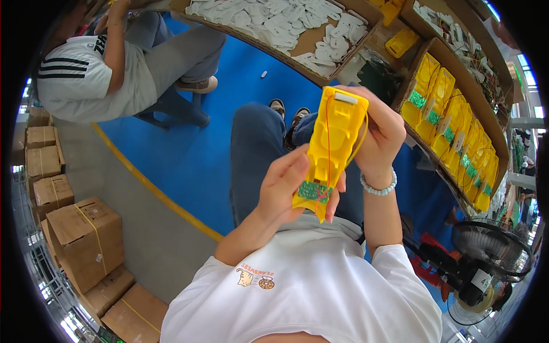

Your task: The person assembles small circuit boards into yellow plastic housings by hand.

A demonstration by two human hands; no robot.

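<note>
A long yellow plastic housing is held tilted above my lap, its hollow inside facing up. At its near end sits a green circuit board, with thin red and dark wires running up the shell to a silvery part at the far end. My left hand grips the near end from the left side, thumb along the edge. My right hand wraps round the far right edge; some of its fingers are hidden behind the housing.
A cardboard tray of white plastic pieces lies ahead. At right, a carton holds several yellow housings with boards. Fans stand at lower right, stacked cardboard boxes at left. Another person sits at upper left.
</note>
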